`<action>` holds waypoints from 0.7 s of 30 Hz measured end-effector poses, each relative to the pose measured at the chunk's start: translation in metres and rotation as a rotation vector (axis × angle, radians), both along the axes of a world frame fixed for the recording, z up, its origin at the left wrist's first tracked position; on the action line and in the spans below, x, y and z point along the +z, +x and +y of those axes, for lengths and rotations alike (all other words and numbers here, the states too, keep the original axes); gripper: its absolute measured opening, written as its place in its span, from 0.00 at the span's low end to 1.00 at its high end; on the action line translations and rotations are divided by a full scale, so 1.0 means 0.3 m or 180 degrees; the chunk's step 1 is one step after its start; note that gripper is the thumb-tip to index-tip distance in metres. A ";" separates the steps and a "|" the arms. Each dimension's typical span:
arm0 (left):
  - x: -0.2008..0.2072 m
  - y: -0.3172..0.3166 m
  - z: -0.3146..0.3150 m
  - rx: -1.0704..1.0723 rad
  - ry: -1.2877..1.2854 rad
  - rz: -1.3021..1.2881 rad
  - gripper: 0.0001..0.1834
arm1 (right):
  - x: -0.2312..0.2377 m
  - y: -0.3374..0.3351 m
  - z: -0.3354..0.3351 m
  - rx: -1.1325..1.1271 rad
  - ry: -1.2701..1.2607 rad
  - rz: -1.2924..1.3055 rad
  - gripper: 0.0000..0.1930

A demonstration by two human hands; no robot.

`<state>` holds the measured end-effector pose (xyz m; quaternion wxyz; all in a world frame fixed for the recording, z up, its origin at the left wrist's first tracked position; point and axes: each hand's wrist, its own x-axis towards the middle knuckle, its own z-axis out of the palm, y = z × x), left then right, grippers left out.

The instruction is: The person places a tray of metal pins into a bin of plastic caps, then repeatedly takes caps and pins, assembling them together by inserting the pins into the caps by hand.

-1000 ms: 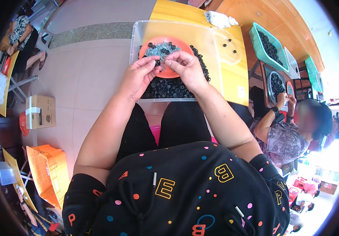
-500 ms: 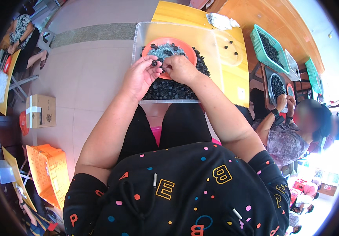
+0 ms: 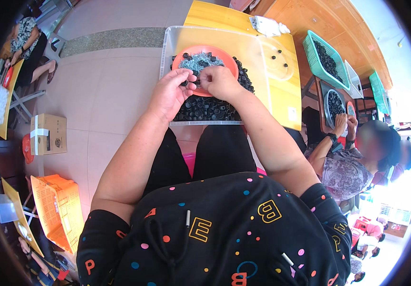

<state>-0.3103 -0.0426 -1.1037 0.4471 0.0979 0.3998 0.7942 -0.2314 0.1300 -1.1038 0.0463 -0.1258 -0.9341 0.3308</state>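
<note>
My left hand (image 3: pixel 171 93) is closed on a small black cap (image 3: pixel 184 83) between thumb and fingers, over the near edge of an orange plate (image 3: pixel 234 66). Right beside it, my right hand (image 3: pixel 220 81) pinches with its fingertips turned toward the left hand. Whatever sits in that pinch is too small or hidden to make out. Thin silvery metal pieces (image 3: pixel 197 62) are heaped on the plate, with a few black caps among them. The plate rests in a clear plastic bin (image 3: pixel 166 45), on a mass of black caps (image 3: pixel 208 108).
The bin stands on a yellow wooden table (image 3: pixel 286 95), with a white plastic bag (image 3: pixel 268 26) at its far end. At right, a co-worker's hands (image 3: pixel 344 125) work by a bowl and a green basket (image 3: pixel 324 62). A cardboard box (image 3: pixel 51 134) and orange crate (image 3: pixel 60 205) lie left.
My left fingers have closed in and turned slightly, so less of the black cap shows. My right hand has shifted a little and stays pinched close by.
</note>
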 end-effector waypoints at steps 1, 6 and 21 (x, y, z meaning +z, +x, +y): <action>0.001 0.007 0.005 -0.0003 0.0004 0.0001 0.07 | 0.013 0.015 0.001 -0.0003 0.0004 0.0001 0.03; 0.035 0.046 0.013 -0.0258 -0.0448 0.0722 0.07 | 0.114 0.106 -0.078 -0.0213 -0.0109 0.1245 0.01; 0.218 0.338 -0.155 -0.0793 0.0745 -0.0316 0.09 | 0.339 0.453 -0.273 -0.0447 -0.1920 0.1849 0.03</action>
